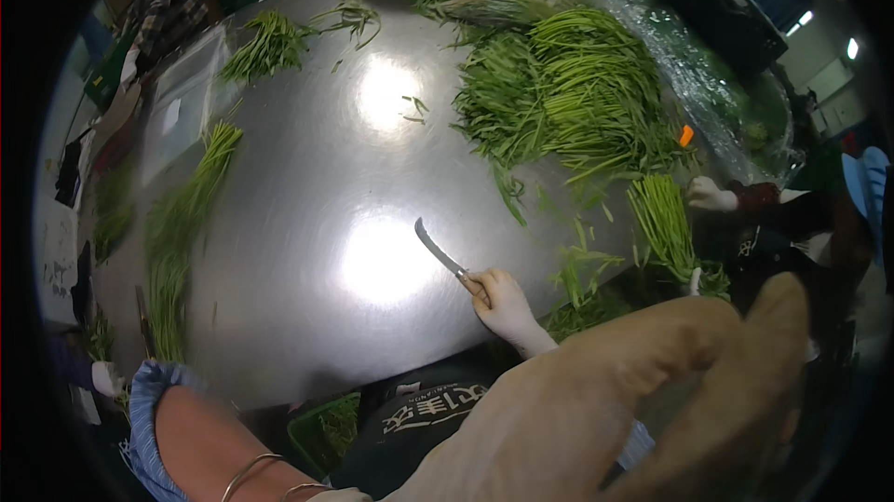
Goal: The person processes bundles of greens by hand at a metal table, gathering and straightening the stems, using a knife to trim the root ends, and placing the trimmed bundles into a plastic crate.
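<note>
My left hand (594,390), in a pale glove, looms large and blurred close to the camera, with its fingers apart and nothing seen in it; bangles circle its wrist. My right hand (504,303), gloved in white, grips a curved-blade knife (440,250) over the near side of the metal table (279,222). Behind the left hand, most of the right forearm is hidden. Cut leafy greens with long stems (594,83), like water spinach, are heaped at the upper right. A long blurred bunch (174,243) extends down the table's left side.
A co-worker's gloved hand (709,193) is beside an upright bunch (660,222) at right; another gloved hand (106,378) shows at far left. A blade (144,317) lies near the left bunch. Clear plastic film (670,69) borders the heap. A green crate (307,429) stands below the table edge.
</note>
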A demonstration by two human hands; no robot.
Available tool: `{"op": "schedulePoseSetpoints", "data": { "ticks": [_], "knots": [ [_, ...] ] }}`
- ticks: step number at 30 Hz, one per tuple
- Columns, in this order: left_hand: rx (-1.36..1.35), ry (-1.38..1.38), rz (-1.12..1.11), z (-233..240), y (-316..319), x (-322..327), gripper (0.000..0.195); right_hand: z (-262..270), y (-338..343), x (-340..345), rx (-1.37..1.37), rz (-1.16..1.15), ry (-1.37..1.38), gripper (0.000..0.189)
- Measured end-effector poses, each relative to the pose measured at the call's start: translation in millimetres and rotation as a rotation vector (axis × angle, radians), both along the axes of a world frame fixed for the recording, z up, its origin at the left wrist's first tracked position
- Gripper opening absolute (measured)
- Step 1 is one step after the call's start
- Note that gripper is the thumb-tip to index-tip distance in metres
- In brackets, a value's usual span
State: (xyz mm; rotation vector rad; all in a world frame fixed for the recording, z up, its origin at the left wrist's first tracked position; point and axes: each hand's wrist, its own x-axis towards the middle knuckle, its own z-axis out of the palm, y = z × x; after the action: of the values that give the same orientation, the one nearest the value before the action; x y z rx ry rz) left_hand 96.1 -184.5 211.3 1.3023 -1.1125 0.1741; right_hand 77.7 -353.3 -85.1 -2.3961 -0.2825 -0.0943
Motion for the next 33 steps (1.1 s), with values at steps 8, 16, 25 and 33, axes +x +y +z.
{"op": "schedulePoseSetpoints", "data": {
  "ticks": [8,16,25,33],
  "knots": [
    [0.155,-0.06,-0.142,13,-15,-9,0.067,21,-36,29,0.162,-0.093,0.058,0.027],
    [0.272,-0.048,-0.175,3,-36,10,0.069,40,-103,114,0.25,-0.382,0.043,0.027],
    [0.51,0.198,0.035,9,26,36,0.072,40,-160,185,-0.17,-0.283,-0.218,0.039],
    [0.208,0.823,0.685,-48,60,33,0.1,60,-189,249,-0.997,-0.055,-0.313,0.082]
  ]
}}
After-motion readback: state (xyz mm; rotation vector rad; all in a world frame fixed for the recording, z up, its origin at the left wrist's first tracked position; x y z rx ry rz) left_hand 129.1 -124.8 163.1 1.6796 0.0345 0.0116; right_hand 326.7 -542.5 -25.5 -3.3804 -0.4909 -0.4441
